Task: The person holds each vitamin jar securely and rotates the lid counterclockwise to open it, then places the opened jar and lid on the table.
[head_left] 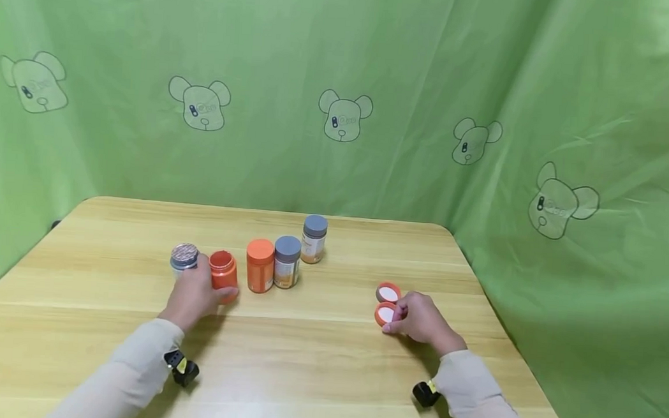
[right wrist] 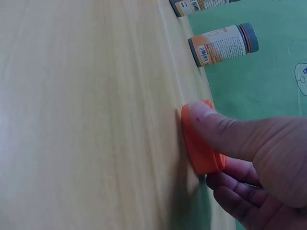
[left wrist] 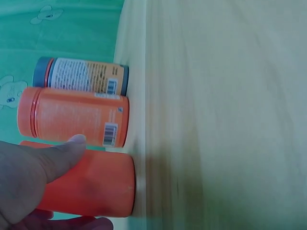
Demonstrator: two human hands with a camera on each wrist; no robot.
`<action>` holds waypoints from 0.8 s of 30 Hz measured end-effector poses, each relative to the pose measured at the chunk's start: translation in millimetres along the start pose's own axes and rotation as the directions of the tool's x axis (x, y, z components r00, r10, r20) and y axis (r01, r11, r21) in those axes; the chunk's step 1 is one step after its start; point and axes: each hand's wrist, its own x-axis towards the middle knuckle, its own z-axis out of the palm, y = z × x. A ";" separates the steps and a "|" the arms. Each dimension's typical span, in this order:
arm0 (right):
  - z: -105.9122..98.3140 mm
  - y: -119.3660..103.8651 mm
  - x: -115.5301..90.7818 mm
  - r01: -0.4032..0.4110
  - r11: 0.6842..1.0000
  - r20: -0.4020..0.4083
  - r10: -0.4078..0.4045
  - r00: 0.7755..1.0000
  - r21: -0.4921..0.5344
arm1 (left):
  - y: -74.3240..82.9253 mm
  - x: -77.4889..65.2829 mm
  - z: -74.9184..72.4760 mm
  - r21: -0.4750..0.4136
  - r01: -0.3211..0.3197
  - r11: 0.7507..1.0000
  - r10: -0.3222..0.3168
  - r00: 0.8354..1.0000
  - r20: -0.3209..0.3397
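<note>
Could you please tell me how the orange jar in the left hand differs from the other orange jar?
The held jar is open-topped; the other jar wears an orange lid. The left hand grips the held jar; the other jar stands untouched. Both are orange and upright.

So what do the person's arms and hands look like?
The arms wear long, pale cream sleeves that reach the wrists. By each wrist is a small black gadget with a yellow-green patch on it. The hands are bare, with no gloves.
</note>
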 end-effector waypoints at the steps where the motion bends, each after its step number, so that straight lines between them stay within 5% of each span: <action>1: 0.6 0.6 0.1 0.002 1.000 -0.009 -0.002 1.000 -0.001 | -1.3 0.6 0.1 -0.004 -0.001 1.000 0.001 1.000 -0.007; 7: 1.8 0.9 -0.1 -0.009 1.000 -0.042 0.010 0.999 0.015 | -5.2 3.3 0.9 -0.010 -0.026 1.000 0.026 0.999 -0.042; 16: 0.9 1.9 -0.1 -0.009 1.000 -0.046 0.009 0.999 0.016 | 1.6 5.8 -1.3 0.035 0.012 0.999 -0.012 1.000 -0.011; 24: 5.3 4.2 -1.1 0.071 0.997 -0.079 -0.072 0.994 -0.010 | 2.4 2.7 -1.6 0.025 -0.005 1.000 0.006 0.999 -0.046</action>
